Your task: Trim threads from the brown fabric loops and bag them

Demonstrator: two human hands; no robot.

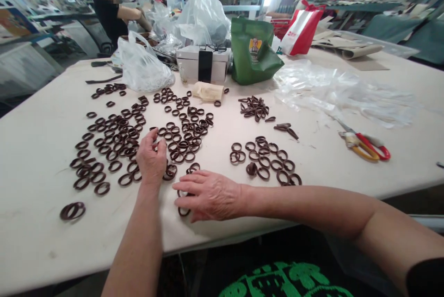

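Many small dark brown loop rings lie in loose groups on the pale table. My left hand is among them at the middle, its fingers bent and its thumb apart from them; no ring is plainly gripped, though the fingertips partly hide what is beneath. Close to the table's front edge, my right hand lies palm down with fingers spread, partly covering a few rings. Another group of rings lies to the right of my hands. Behind it is a pile of narrow flattened loops.
Scissors with red and yellow handles lie at the right. Clear plastic sheeting, a green bag, a white box with a phone and a plastic bag line the back. Other people are beyond the table.
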